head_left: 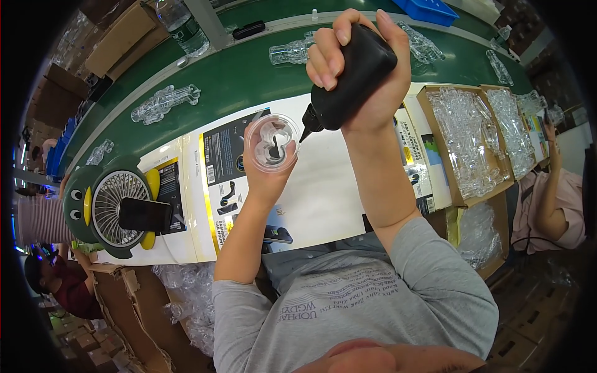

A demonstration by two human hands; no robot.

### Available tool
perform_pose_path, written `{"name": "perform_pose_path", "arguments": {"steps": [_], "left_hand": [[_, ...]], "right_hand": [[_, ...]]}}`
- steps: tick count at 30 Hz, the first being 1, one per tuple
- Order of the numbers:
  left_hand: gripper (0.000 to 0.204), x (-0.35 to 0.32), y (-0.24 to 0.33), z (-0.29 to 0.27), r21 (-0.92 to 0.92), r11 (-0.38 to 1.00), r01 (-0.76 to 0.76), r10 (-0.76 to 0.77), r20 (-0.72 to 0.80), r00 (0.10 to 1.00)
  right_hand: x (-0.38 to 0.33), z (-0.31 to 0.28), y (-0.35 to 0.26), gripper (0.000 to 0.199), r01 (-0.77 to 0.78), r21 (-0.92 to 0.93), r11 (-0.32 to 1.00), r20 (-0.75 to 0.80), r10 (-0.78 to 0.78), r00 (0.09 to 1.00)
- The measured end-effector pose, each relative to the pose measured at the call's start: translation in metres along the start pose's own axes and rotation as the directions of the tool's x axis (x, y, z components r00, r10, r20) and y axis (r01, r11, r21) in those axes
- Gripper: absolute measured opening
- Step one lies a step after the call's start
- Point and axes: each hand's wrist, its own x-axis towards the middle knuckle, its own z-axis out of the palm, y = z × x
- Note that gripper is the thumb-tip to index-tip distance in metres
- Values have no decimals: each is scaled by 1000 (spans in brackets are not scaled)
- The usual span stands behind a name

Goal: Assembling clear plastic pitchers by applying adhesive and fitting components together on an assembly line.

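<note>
Surface: green bench, white printed cardboard sheet over its near part. Penguin-shaped fan at 9, loose clear part at 10, water bottle at 11, blue tray at 1, open carton of clear parts between 2 and 3. Room: co-worker in pink at 3, another person in dark red at 8.

Right hand at 1, wrapped around black squeeze bottle. Long axis runs 1 to 7, nozzle aimed at 7. Tip sits by the 3 o'clock rim of clear round cup; contact, can't tell. Left hand grips the cup near center, mouth facing up.
</note>
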Motion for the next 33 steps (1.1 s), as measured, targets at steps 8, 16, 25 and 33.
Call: {"name": "perform_pose_path", "arguments": {"steps": [8, 16, 25, 33], "left_hand": [[41, 3, 0, -2, 67, 996, -59, 58, 23, 998], [53, 0, -5, -4, 57, 998, -3, -2, 75, 997], [61, 2, -8, -6, -62, 998, -25, 33, 119, 992], [51, 10, -15, -9, -44, 998, -48, 54, 133, 990]], "right_hand": [[7, 2, 0, 35, 32, 152, 988, -113, -15, 994], [3, 10, -4, 42, 36, 223, 974, -151, -2, 989], [6, 2, -5, 40, 71, 209, 975, -136, -43, 990], [5, -11, -9, 38, 71, 85, 994, -117, -61, 991]]}}
